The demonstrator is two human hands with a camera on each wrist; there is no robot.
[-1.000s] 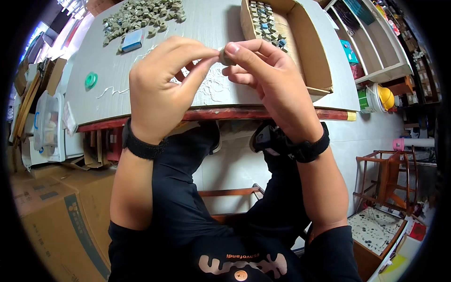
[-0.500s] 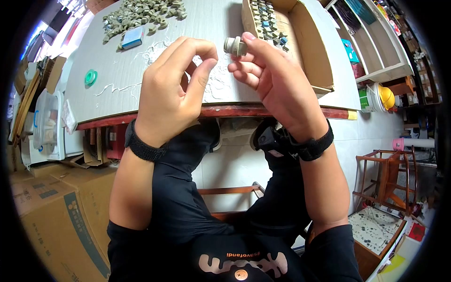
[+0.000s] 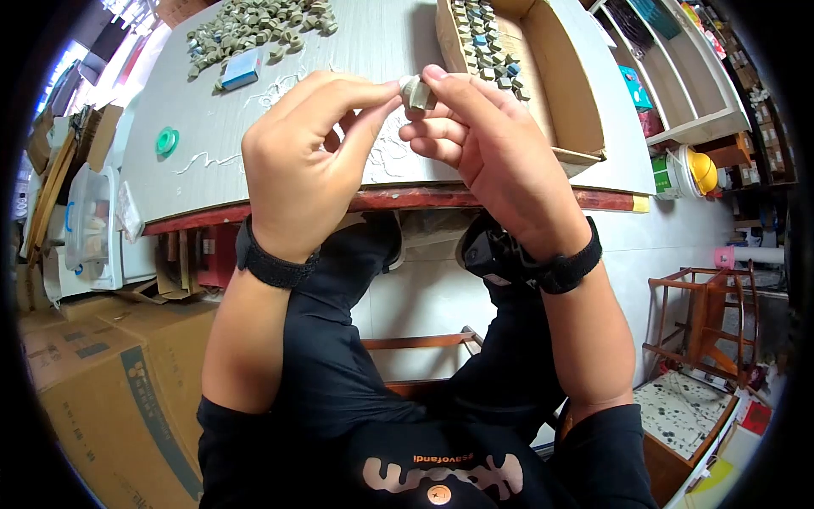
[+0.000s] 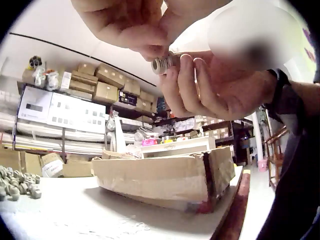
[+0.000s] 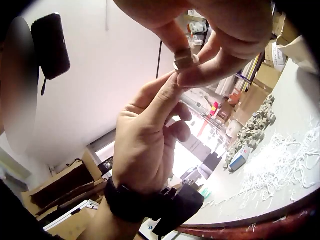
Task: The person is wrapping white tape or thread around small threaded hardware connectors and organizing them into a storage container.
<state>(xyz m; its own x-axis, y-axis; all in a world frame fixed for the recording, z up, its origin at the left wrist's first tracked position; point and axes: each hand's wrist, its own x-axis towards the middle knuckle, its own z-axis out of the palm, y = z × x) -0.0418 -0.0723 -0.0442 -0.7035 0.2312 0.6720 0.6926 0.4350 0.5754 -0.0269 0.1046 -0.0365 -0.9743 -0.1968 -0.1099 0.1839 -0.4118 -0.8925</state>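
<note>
A greyish threaded fitting (image 3: 419,93) is pinched between thumb and fingers of the right hand (image 3: 513,157), above the table. The left hand (image 3: 309,161) has its thumb and forefinger tips together at the fitting's left end; whether they hold something thin there, I cannot tell. In the left wrist view the ridged, hollow end of the fitting (image 4: 162,65) shows between the two hands. The right wrist view shows the fitting (image 5: 184,59) in the right fingers, with the left fingertips touching its lower end.
A pile of similar fittings (image 3: 254,30) lies at the table's back left, beside a small blue box (image 3: 241,69). White strands and a green spool (image 3: 167,142) lie on the table. An open cardboard box (image 3: 577,102) at right holds rows of fittings.
Half a second ago the left fingers were apart from the fitting; they have moved right and meet its end again. The right hand still holds the fitting, now turned, its threads less visible.
</note>
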